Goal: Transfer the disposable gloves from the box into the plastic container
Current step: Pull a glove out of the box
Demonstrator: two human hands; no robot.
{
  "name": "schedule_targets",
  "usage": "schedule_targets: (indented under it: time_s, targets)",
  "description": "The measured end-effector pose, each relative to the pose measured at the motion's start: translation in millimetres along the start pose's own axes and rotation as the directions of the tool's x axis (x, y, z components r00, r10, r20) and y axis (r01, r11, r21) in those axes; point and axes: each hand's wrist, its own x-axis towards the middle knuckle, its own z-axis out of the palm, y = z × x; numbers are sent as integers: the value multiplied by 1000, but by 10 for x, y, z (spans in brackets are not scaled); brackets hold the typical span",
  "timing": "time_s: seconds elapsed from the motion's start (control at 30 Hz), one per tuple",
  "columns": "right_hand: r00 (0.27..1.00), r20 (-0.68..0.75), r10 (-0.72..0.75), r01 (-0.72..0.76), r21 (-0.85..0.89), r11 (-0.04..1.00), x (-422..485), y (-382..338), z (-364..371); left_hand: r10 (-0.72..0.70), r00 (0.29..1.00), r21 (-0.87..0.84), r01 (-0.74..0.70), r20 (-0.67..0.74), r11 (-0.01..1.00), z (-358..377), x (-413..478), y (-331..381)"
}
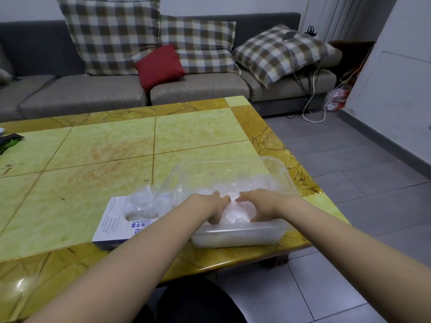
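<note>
A clear plastic container (238,236) stands near the table's front right corner, with a heap of thin transparent disposable gloves (235,212) inside it. Both my hands reach into it. My left hand (213,207) and my right hand (258,203) lie side by side on the heap, fingers spread and fingertips almost meeting, pressing down on the gloves. To the left, touching the container, lies the white and blue glove box (114,223). More crumpled gloves (144,199) stick out of its oval opening. My left forearm hides part of the box.
The yellow-green tiled table (105,159) has a brown border. A dark packet (9,141) lies at its far left edge. Behind is a grey sofa (81,94) with checked cushions and a red cushion (161,66). Cables (312,113) trail on the grey floor at the right.
</note>
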Motion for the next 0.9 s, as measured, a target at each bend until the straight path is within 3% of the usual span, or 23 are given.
schedule_targets:
  time_s: [0.17,0.3,0.37,0.47,0.57,0.67,0.73,0.77,0.83,0.9]
  targets:
    - [991,124,43,-42,-15,999,170,70,81,-21,998,11,20,62,1000,29,71,5]
    - [993,119,29,-24,-41,999,144,15,45,5,999,-3,-5,48,1000,-51,54,-21]
    - [995,99,25,-21,-47,999,83,-22,0,38,999,-63,-38,-4,997,-126,13,-52]
    - [1000,-9,24,-24,-19,1000,-56,-113,-130,77,979,-150,-106,-190,983,-249,-154,-97]
    - [956,-295,-3,21,56,998,-182,-293,-245,68,879,-197,-180,-472,964,-339,-421,-153]
    - [814,-580,-40,158,155,975,-282,-598,-245,-32,629,-222,-226,-776,948,-289,-680,-263]
    - [717,-691,-90,273,160,949,-326,-824,-217,-132,469,-277,-255,-873,926,-180,-799,-389]
    - [686,-717,-123,324,150,934,-344,-931,-203,-186,426,-315,-255,-885,914,-111,-845,-465]
    - [660,-724,-199,386,100,917,-352,-1120,-171,-279,420,-395,-219,-864,893,64,-895,-629]
    - [679,-693,-243,391,61,919,-320,-1258,-128,-335,489,-463,-167,-805,870,248,-895,-772]
